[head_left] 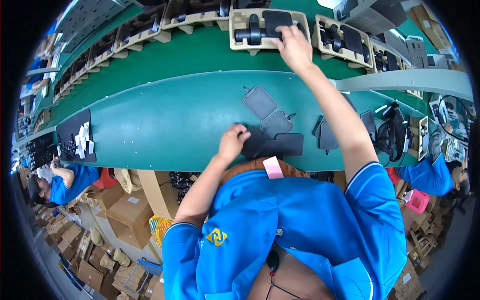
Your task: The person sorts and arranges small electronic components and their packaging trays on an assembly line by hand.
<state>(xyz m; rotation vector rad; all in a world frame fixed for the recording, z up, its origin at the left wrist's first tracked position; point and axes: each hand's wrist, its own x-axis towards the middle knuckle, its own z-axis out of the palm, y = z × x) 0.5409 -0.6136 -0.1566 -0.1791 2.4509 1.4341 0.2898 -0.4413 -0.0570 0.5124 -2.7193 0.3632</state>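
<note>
Factory: trays (240, 46) along a conveyor (195, 61)

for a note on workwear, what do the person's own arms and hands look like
The left grip and the right grip are bare hands, with no glove or watch showing. The left sleeve and the right sleeve are short and bright blue, each with thin pale trim near its opening.

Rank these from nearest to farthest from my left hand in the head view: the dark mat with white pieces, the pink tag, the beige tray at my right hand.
1. Pink tag: just right of your left hand.
2. Beige tray: beyond it, toward the top, at your right hand.
3. Dark mat: farthest, at the picture's left.
</note>
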